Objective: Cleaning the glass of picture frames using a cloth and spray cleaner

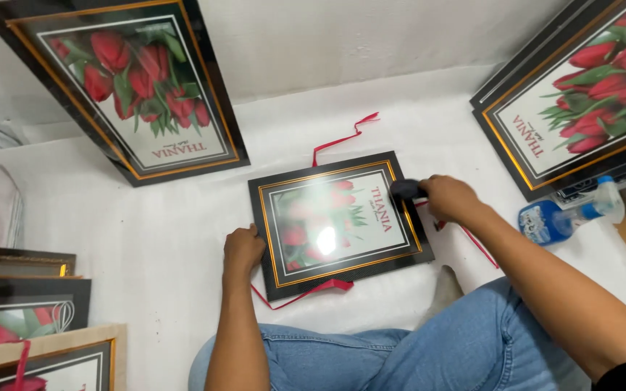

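Right now your left hand [243, 250] rests with fingers curled against the left edge of the black, gold-trimmed picture frame [338, 223], which lies flat in the middle of the white floor covering [146, 239]. Your right hand [449, 198] is clamped on a small dark tool [406, 190] pressed to the frame's right edge. A red ribbon [342, 139] trails out beyond the frame's far side. A spray bottle [570, 213] lies near the right edge.
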